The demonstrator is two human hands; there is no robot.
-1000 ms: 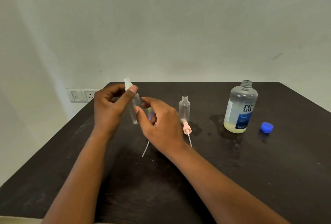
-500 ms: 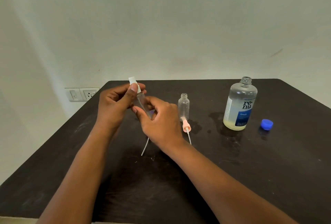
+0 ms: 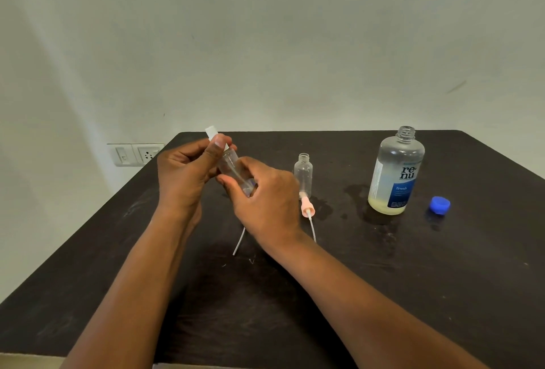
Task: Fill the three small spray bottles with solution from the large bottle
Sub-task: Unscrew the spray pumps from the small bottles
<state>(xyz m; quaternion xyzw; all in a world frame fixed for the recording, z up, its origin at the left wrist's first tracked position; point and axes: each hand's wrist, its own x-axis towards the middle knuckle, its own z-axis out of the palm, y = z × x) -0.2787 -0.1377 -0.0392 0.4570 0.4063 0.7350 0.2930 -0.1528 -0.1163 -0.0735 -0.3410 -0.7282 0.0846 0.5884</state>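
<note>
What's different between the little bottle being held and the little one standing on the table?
The held bottle is tilted in the air, gripped by the left hand and right hand; the standing bottle is upright on the table. The held bottle carries a white spray top; the standing bottle's neck is open. Both are small and clear.

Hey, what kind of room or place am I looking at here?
Probably a plain indoor room, a home or small office. A dark table stands against a bare pale wall, with a switch and socket plate beside it. No lab or shop fittings show.
</note>
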